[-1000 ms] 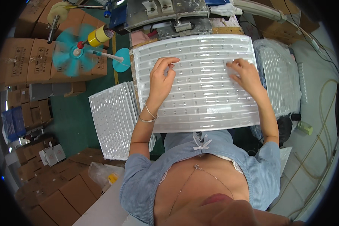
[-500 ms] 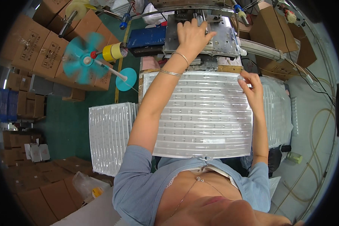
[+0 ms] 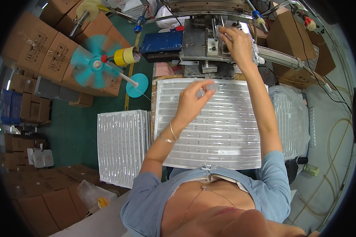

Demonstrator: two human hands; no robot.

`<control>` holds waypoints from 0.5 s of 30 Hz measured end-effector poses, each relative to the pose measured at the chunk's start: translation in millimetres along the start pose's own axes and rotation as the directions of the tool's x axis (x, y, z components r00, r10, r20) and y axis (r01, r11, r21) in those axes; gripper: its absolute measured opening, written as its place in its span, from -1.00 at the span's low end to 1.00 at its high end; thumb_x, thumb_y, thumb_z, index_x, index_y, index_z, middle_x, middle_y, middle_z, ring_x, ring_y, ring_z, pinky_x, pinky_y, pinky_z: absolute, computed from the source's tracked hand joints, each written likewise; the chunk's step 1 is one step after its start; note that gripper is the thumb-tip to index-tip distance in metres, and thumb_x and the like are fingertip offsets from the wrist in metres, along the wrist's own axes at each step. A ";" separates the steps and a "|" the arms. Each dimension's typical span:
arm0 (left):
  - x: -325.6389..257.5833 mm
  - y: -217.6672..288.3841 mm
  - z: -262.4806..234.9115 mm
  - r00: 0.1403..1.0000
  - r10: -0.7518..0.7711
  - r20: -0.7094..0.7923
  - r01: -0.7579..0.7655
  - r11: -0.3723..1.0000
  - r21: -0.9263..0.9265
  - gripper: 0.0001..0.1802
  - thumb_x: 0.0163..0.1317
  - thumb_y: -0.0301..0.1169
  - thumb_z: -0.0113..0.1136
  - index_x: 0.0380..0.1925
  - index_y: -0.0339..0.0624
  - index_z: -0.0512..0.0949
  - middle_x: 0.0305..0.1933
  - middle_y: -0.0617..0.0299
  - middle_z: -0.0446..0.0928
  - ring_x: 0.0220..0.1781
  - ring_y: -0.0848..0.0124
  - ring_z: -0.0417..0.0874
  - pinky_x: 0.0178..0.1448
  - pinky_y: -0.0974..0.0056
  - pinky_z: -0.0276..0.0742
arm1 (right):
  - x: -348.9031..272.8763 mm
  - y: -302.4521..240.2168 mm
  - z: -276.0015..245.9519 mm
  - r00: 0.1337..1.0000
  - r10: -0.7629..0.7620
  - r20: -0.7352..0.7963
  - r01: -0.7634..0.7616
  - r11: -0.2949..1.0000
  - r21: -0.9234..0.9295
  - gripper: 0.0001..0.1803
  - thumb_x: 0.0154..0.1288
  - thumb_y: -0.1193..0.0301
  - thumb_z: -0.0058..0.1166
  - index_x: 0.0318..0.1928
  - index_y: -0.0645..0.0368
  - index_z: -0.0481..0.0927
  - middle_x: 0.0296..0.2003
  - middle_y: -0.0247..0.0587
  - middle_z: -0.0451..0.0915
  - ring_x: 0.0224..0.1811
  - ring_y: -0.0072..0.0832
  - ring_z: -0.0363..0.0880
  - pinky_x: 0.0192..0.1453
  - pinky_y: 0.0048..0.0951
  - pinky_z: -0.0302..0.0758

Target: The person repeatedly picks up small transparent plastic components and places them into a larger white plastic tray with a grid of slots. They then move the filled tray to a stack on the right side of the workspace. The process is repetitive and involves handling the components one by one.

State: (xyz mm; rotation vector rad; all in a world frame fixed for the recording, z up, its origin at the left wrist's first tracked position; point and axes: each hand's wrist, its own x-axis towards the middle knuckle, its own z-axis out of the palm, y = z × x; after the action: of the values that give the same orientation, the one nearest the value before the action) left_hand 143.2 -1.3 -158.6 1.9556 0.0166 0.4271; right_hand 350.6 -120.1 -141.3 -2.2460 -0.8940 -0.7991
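Above the stack of clear plastic trays (image 3: 221, 118) with long parallel ridges, my left hand (image 3: 192, 100) hovers with thumb and fingers curled together. A small clear piece (image 3: 202, 93) shows between them; its kind is too indistinct to name. My right hand (image 3: 238, 44) reaches to the metal bench machine (image 3: 194, 37) at the far side, its fingertips pinched at the right of a small metal fixture (image 3: 212, 46). Whatever those fingertips hold is hidden or too small to make out.
A teal fan (image 3: 97, 64) and yellow tape rolls (image 3: 124, 57) stand at far left beside cartons (image 3: 55, 55). More ridged trays (image 3: 122, 146) are stacked left; wrapped ones (image 3: 289, 118) lie right. A blue box (image 3: 162, 42) adjoins the machine. A pipe (image 3: 281, 56) and cables run right.
My left hand has drawn back from the machine to above the trays. My right hand has moved from the trays' far right corner up to the fixture. The whole view has shifted slightly.
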 end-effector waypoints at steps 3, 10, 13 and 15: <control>-33.5 -16.1 -2.3 0.994 -0.103 0.024 0.104 0.994 -0.046 -0.73 0.08 -0.48 0.27 -0.17 -0.22 0.60 -0.30 0.30 0.55 -0.30 0.56 0.46 -0.26 0.46 0.39 | 5.8 -3.3 7.6 0.984 -0.103 -0.149 0.070 0.974 -0.214 -0.82 0.11 0.27 0.18 -0.24 -0.10 0.67 -0.39 -0.42 0.64 -0.27 -0.37 0.53 -0.17 -0.30 0.27; -54.3 -17.9 3.5 0.956 -0.252 0.152 0.289 0.900 -0.326 -0.72 0.18 -0.43 0.21 -0.10 -0.22 0.57 -0.36 0.33 0.48 -0.36 0.59 0.43 -0.28 0.47 0.39 | 13.5 7.4 13.7 0.997 -0.012 -0.077 -0.003 0.981 -0.195 -0.68 0.12 0.13 0.14 -0.12 -0.08 0.59 -0.27 -0.32 0.61 -0.15 -0.26 0.53 -0.08 -0.21 0.30; -61.5 -12.4 8.3 0.929 -0.300 0.218 0.362 0.859 -0.362 -0.71 0.22 -0.41 0.17 -0.06 -0.23 0.55 -0.36 0.32 0.49 -0.32 0.58 0.46 -0.22 0.44 0.45 | 0.0 3.6 6.8 0.988 0.007 -0.152 -0.016 0.998 -0.054 -0.61 0.15 0.09 0.10 -0.04 -0.06 0.53 -0.17 -0.20 0.58 -0.09 -0.21 0.52 0.00 -0.11 0.34; -70.3 -15.6 12.9 0.927 -0.289 0.239 0.360 0.865 -0.350 -0.70 0.24 -0.41 0.14 -0.03 -0.23 0.54 -0.36 0.30 0.49 -0.33 0.58 0.46 -0.23 0.46 0.44 | -29.7 1.9 -18.1 0.984 0.018 -0.175 -0.003 0.996 0.085 -0.59 0.16 0.16 0.11 -0.02 0.06 0.51 -0.15 -0.09 0.55 -0.05 -0.17 0.49 0.03 -0.12 0.35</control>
State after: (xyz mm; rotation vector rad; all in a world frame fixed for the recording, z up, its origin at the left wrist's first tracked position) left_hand 84.2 -20.7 -197.3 1.5502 0.1363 0.0209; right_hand 328.8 -145.4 -150.9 -2.0692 -0.8166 -0.9215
